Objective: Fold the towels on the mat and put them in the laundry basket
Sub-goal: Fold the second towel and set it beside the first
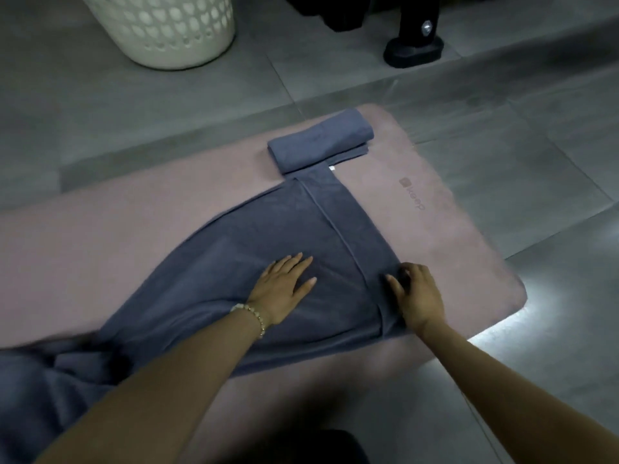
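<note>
A large grey-blue towel (234, 249) lies spread across the pink mat (435, 236), its left part bunched at the lower left. My left hand (284, 286) lies flat on the towel's middle with straight fingers. My right hand (415, 296) rests on the towel's right edge, fingers bent over the hem there. A folded grey-blue towel (318, 142) sits at the mat's far end, touching the spread towel's far corner. The white perforated laundry basket (160, 28) stands on the floor at the far left.
Grey tiled floor (536, 145) surrounds the mat. A black stand base (413, 50) sits on the floor at the far right of the basket. A bright light patch (536, 316) falls beside the mat's right corner.
</note>
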